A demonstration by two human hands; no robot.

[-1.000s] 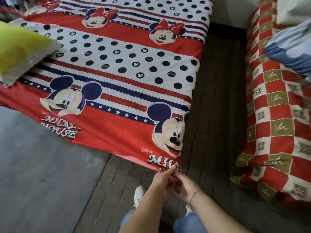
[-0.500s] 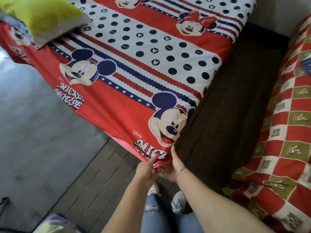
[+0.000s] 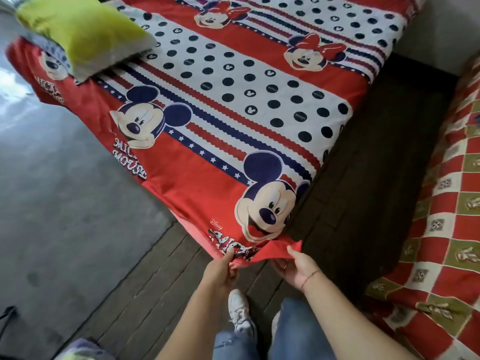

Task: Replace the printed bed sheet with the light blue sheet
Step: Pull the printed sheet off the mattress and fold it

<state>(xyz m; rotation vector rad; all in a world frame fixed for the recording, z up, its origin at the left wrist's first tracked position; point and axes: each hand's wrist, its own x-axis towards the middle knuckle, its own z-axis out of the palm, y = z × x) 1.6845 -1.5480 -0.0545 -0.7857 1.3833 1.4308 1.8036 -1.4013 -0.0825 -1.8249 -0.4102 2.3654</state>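
Observation:
The printed bed sheet (image 3: 233,105), red with cartoon mice, stripes and dark dots, covers the bed. Both hands hold its near corner at the foot of the bed. My left hand (image 3: 220,271) pinches the edge by the lettering. My right hand (image 3: 294,267) grips the red corner flap, which is lifted clear of the mattress. No light blue sheet is in view.
A yellow-green pillow (image 3: 83,35) lies on the bed's far left. A second bed with a red checked cover (image 3: 446,216) stands at the right across a narrow dark gap. A grey floor (image 3: 65,203) spreads to the left. My feet stand on dark boards (image 3: 145,294).
My hands have moved apart and pulled the sheet's corner out, so a red flap now hangs free. The view has shifted right across the bed.

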